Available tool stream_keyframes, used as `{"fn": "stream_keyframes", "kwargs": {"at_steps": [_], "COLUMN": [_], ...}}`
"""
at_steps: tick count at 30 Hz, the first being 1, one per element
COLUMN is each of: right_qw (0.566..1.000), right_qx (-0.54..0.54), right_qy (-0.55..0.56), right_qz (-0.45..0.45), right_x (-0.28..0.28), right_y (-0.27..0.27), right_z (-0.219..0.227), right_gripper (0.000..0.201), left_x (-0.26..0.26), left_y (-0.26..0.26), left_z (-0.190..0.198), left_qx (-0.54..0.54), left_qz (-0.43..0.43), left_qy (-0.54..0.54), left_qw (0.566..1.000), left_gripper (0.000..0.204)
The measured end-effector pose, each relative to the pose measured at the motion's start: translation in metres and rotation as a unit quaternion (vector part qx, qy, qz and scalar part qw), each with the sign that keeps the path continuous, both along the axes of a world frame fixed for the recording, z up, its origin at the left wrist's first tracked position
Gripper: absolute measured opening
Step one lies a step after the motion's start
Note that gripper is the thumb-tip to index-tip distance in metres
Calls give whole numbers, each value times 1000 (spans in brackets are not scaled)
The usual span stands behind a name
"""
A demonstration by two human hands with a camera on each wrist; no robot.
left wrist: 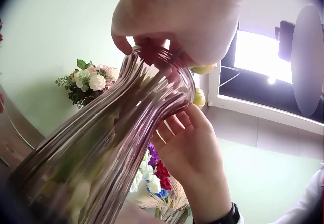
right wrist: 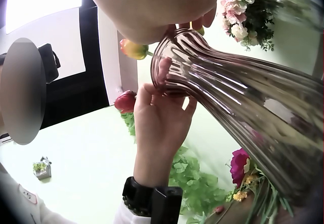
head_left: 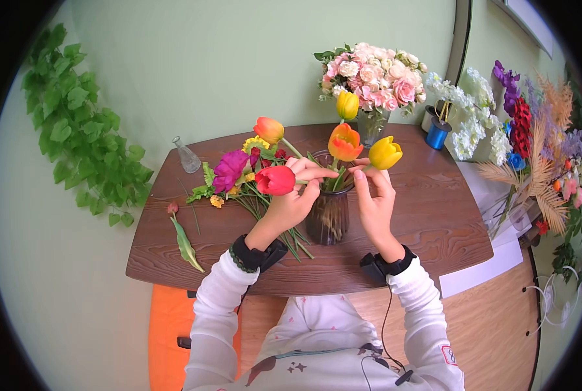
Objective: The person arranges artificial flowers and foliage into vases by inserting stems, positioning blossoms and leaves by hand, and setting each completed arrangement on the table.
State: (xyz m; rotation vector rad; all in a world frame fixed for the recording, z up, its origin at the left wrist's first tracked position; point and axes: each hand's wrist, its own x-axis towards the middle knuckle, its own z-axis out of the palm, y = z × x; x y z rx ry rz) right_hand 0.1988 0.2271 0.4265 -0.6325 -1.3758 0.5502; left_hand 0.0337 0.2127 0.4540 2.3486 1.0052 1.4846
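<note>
A ribbed dark glass vase (head_left: 328, 218) stands on the table, with stems inside it. At its mouth my left hand (head_left: 292, 203) has thumb and fingers bent around the stem of a red tulip (head_left: 275, 180). Across the rim, my right hand (head_left: 377, 202) pinches the stem of a yellow tulip (head_left: 385, 153). Between the hands rises an orange tulip (head_left: 345, 143), with another yellow tulip (head_left: 347, 105) behind and an orange-yellow tulip (head_left: 269, 130) leaning left. In both wrist views the hands meet the vase rim (left wrist: 188, 84) (right wrist: 158, 64); the fingertips are partly hidden.
Left of the vase lie a magenta flower (head_left: 230, 171), yellow blooms and loose stems. A drooping tulip (head_left: 186, 244) lies at the table's left, below a small glass bottle (head_left: 186, 156). Behind stands a pink bouquet (head_left: 375, 75); a blue spool (head_left: 438, 133) is at the back right.
</note>
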Motion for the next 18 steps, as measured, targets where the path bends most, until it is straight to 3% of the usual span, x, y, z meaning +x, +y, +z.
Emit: {"fn": "stream_keyframes", "kwargs": {"at_steps": [2, 9, 12, 14, 16, 18], "right_qw": [1000, 998, 1000, 989, 989, 994], "right_qx": [6, 28, -14, 36, 69, 67], "right_qy": [-8, -43, 19, 143, 122, -30], "right_qz": [-8, -26, -14, -14, -50, -80], "right_x": [0, 2, -3, -6, -5, -3], "right_y": [0, 1, -1, -1, -11, -26], "right_z": [1, 0, -4, -12, -6, 11], "right_gripper": [7, 6, 10, 14, 18, 24], "left_x": [2, 0, -1, -2, -2, -1], "left_y": [0, 2, 4, 5, 5, 4], "left_z": [-3, 1, 0, -1, -3, -4], "left_qx": [15, 19, 13, 10, 5, -2], "left_qz": [-11, -24, -25, -36, -38, -42], "left_qy": [-46, -20, -21, -20, -30, -38], "left_qw": [999, 999, 999, 999, 999, 998], "left_gripper": [27, 29, 29, 29, 28, 28]}}
